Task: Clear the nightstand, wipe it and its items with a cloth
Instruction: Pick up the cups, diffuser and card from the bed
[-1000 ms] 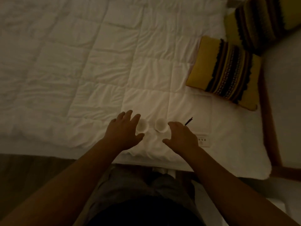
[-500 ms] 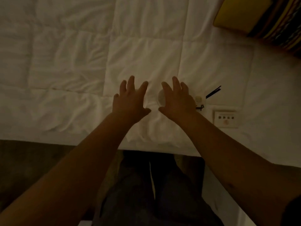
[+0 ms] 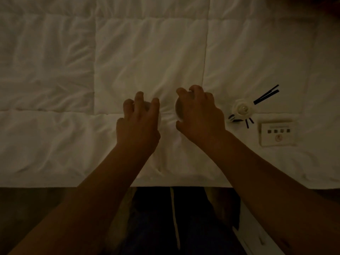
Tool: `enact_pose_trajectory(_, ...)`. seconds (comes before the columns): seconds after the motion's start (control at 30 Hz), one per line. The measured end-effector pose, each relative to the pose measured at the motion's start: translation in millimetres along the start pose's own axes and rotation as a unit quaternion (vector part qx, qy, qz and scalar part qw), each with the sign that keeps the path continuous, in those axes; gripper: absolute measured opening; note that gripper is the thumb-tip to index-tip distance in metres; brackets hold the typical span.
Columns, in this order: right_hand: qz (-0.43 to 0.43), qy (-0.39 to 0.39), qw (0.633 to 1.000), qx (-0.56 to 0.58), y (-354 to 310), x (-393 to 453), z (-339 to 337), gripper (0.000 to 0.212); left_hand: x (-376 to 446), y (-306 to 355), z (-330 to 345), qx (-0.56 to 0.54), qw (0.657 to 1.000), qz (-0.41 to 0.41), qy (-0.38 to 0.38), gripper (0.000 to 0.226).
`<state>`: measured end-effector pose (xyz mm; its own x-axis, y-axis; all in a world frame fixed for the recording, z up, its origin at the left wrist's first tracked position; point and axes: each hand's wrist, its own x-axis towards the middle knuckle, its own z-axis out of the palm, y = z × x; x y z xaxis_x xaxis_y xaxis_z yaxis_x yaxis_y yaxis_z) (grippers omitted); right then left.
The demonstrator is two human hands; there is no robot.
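Two small white cups stand on the white quilt [image 3: 147,52] near the bed's front edge. My left hand [image 3: 138,124] curls over the left cup [image 3: 147,105], which is almost fully hidden under the fingers. My right hand [image 3: 198,115] grips the right cup [image 3: 178,110] from above, with only the cup's left side showing. To the right lies a small white reed diffuser [image 3: 242,109] with black sticks [image 3: 266,93] spread around it. A white switch panel [image 3: 277,134] lies just right of the diffuser.
The quilt runs across the whole upper view, wrinkled around the cups. Its front edge [image 3: 110,184] drops to a dark floor. My dark trousers [image 3: 165,218] are below, and a white edge [image 3: 257,236] shows at lower right.
Both hands came down from open and spread above the cups to closed around them. The view moved closer and lower, so the striped yellow cushions left the frame.
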<state>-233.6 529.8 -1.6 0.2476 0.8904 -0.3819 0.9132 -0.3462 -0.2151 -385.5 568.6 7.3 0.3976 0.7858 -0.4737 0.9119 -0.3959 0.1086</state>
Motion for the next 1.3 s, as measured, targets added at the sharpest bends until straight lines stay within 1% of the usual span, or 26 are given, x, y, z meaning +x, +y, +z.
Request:
enact_pose_trajectory(0.13, -0.016, -0.014, 1.000, 0.012, -1, -12, -2, 0.085, -4, -2, 0, 0.006, 1.000, -0.010, 0.006, 0.091)
enact_pose_trajectory(0.23, -0.018, -0.009, 1.000, 0.016, -2, -20, -5, 0.084, -6, -5, -2, -0.010, 1.000, 0.002, 0.024, 0.082)
enact_pose_trajectory(0.3, -0.009, 0.000, 1.000, 0.015, -3, -24, -7, 0.083, -6, -9, -6, -0.016, 0.999, 0.014, 0.032, 0.078)
enact_pose_trajectory(0.4, 0.013, 0.016, 0.999, 0.025, -4, -34, -10, 0.083, -4, -12, -13, -0.023, 0.998, 0.036, 0.041, 0.080)
enact_pose_trajectory(0.47, 0.033, 0.023, 0.998, 0.038, -4, -43, -12, 0.083, -3, -9, -20, -0.020, 0.997, 0.064, 0.043, 0.081)
enact_pose_trajectory(0.6, 0.084, 0.039, 0.994, 0.065, 1, -66, -16, 0.084, -2, 12, -36, 0.006, 0.989, 0.145, 0.033, 0.079)
enact_pose_trajectory(0.7, 0.124, 0.052, 0.987, 0.088, 9, -85, -16, 0.085, -4, 33, -44, 0.035, 0.977, 0.208, 0.023, 0.081)
enact_pose_trajectory(0.8, 0.170, 0.055, 0.977, 0.119, 24, -114, -16, 0.085, -13, 65, -47, 0.073, 0.958, 0.279, 0.010, 0.081)
enact_pose_trajectory(0.87, 0.178, 0.044, 0.975, 0.126, 25, -121, -12, 0.085, -16, 70, -49, 0.073, 0.956, 0.286, 0.001, 0.081)
enact_pose_trajectory(0.93, 0.221, 0.057, 0.962, 0.149, 46, -152, -13, 0.085, -32, 100, -46, 0.091, 0.937, 0.338, -0.006, 0.081)
enact_pose_trajectory(1.07, 0.288, 0.077, 0.938, 0.180, 88, -205, -11, 0.087, -60, 156, -35, 0.120, 0.910, 0.396, -0.009, 0.080)
enact_pose_trajectory(1.13, 0.329, 0.080, 0.922, 0.188, 118, -238, -9, 0.089, -79, 195, -26, 0.133, 0.893, 0.429, -0.022, 0.077)
enact_pose_trajectory(1.3, 0.417, 0.116, 0.877, 0.210, 193, -328, -1, 0.085, -122, 295, 5, 0.141, 0.839, 0.525, -0.028, 0.074)
